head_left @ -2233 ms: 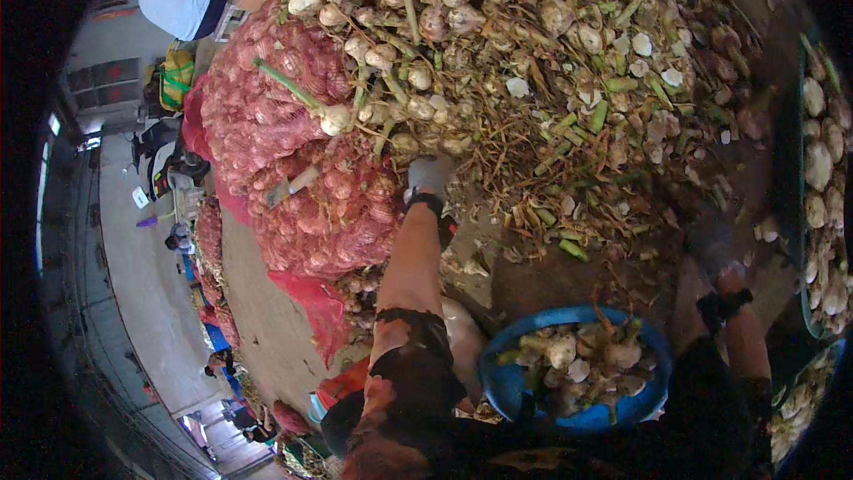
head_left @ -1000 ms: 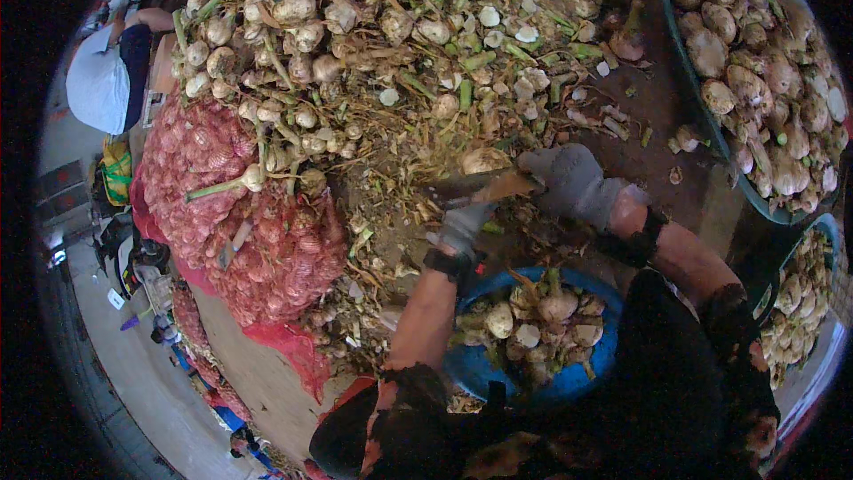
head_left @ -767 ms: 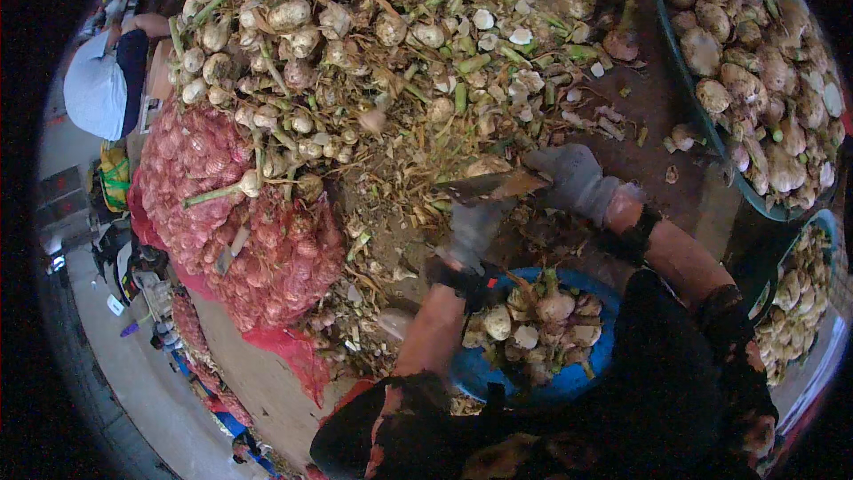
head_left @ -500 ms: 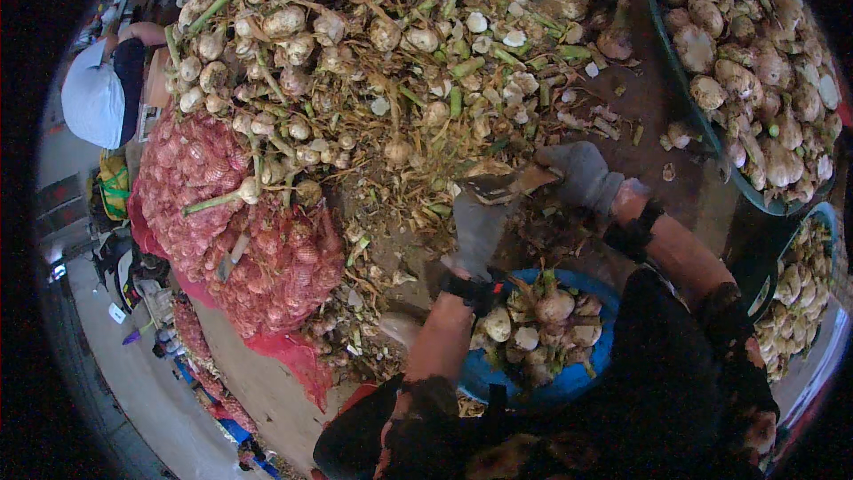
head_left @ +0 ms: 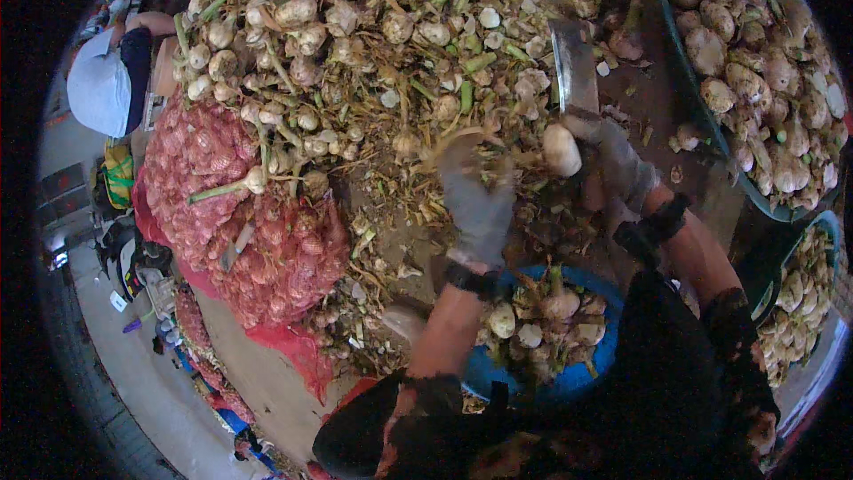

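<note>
My right hand (head_left: 622, 160), in a grey glove, is closed on a knife (head_left: 574, 67) whose broad blade points away from me. Just left of it is a pale, smooth, rounded garlic bulb (head_left: 562, 150); whether the hand touches it I cannot make out. My left hand (head_left: 477, 200), gloved too, hovers over loose dry leaves and skins, and its fingers are smeared by motion. Beyond both hands spreads a heap of garlic (head_left: 355, 44) with stalks and dry leaves. Close to my body stands a blue basin (head_left: 604, 347) holding several garlic bulbs.
Red mesh sacks (head_left: 275, 258) full of bulbs lie on the left. A large green-rimmed tub (head_left: 689, 98) of garlic stands at the right, with another filled container (head_left: 835, 240) nearer me. At far left is a person in a pale hat (head_left: 96, 93).
The knife has swung from lying across between my hands to pointing away on the right. My right hand has moved right and slightly nearer. The pale bulb has come into sight.
</note>
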The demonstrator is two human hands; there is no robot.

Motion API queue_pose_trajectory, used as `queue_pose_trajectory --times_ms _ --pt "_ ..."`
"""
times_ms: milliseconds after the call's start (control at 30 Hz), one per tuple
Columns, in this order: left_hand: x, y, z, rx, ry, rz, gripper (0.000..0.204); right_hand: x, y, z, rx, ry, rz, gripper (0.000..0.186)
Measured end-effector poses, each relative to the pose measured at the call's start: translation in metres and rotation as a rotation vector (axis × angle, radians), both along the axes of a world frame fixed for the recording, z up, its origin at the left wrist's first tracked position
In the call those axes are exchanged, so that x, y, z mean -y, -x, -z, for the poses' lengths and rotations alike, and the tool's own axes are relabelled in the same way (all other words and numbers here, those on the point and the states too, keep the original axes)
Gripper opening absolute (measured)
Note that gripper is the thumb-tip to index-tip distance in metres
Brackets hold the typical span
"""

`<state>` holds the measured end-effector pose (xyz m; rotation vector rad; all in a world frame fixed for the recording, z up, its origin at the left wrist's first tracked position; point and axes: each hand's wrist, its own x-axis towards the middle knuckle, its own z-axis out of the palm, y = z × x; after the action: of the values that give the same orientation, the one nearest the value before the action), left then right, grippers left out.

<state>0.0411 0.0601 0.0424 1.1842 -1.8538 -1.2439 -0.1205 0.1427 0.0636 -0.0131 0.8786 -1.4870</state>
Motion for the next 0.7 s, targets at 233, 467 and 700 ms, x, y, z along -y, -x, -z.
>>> queue_pose_trajectory --times_ms 233,467,700 --pt "-0.005 0.009 -0.004 -0.41 -1.252 0.101 0.044 0.015 0.01 0.042 -1.405 0.092 -0.422 0.025" --pt "0.005 -0.011 -0.062 0.098 -0.883 0.556 0.036 -0.016 0.051 0.114 -1.892 -0.273 -1.031 0.029" --pt "0.117 -0.022 0.001 1.055 0.109 0.168 0.044 -0.032 0.032 0.108 -1.45 -0.249 -0.848 0.033"
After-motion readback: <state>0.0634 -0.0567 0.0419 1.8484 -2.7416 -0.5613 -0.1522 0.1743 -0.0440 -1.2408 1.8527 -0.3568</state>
